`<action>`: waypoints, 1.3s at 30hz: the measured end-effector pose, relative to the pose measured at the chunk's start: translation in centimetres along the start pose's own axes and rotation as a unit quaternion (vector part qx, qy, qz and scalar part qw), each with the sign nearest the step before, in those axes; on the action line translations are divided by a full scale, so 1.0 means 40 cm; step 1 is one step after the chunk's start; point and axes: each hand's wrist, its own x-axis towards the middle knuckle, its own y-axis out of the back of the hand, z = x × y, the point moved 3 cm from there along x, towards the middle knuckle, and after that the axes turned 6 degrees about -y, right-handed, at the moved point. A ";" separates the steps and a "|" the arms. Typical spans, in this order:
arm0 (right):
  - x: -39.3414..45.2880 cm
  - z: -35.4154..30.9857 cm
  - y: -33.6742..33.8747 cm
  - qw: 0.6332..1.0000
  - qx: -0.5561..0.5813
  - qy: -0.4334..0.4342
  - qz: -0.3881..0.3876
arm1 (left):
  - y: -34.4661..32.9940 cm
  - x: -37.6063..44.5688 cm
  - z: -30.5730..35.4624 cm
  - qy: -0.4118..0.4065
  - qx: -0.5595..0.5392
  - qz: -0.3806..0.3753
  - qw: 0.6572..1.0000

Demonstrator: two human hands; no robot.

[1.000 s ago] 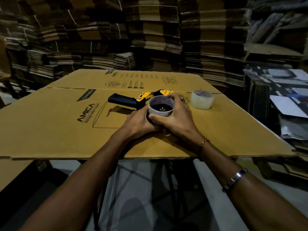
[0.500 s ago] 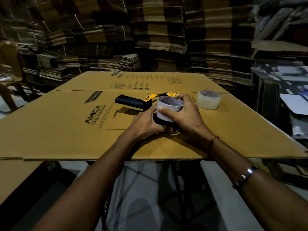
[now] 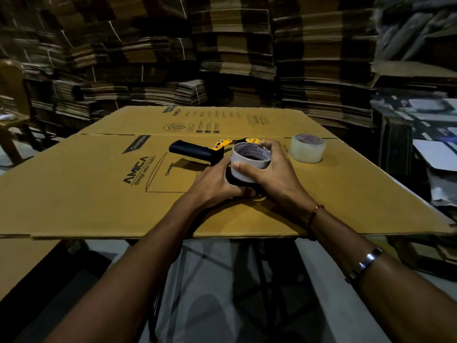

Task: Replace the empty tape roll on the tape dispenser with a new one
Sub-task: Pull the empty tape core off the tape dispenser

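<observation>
A black and yellow tape dispenser lies on its side on a flattened cardboard sheet, handle pointing left. My left hand presses down on its black hub. My right hand grips a white empty tape core, which is raised partly off the hub, thumb on the near side and fingers on the far side. A full roll of clear tape stands on the cardboard to the right, apart from both hands.
Tall stacks of flattened cartons wall the back. A wooden chair stands at the far left. Piled boxes and papers crowd the right. The cardboard's near edge overhangs a dark stand.
My right hand has lifted the white core higher off the dispenser's hub. My left hand has stayed on the dispenser.
</observation>
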 end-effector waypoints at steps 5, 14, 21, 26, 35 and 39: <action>0.007 0.007 -0.001 0.997 0.064 -0.029 -0.023 | -0.003 0.001 -0.001 -0.004 0.005 -0.002 1.000; -0.019 -0.027 0.001 0.997 -0.049 0.051 -0.015 | -0.004 -0.001 -0.012 0.009 -0.003 -0.006 1.000; -0.015 -0.023 0.001 0.997 -0.037 0.067 -0.007 | -0.004 0.003 -0.020 0.015 0.001 -0.006 1.000; 0.040 0.008 0.015 0.984 0.140 -0.087 -0.060 | -0.012 0.002 -0.020 0.023 0.005 -0.007 1.000; 0.041 -0.002 0.061 0.949 0.270 -0.160 -0.026 | -0.013 0.001 -0.017 0.023 0.021 -0.005 0.999; 0.026 -0.007 0.095 0.954 0.249 -0.160 -0.047 | -0.009 -0.003 -0.010 0.026 0.004 -0.009 1.000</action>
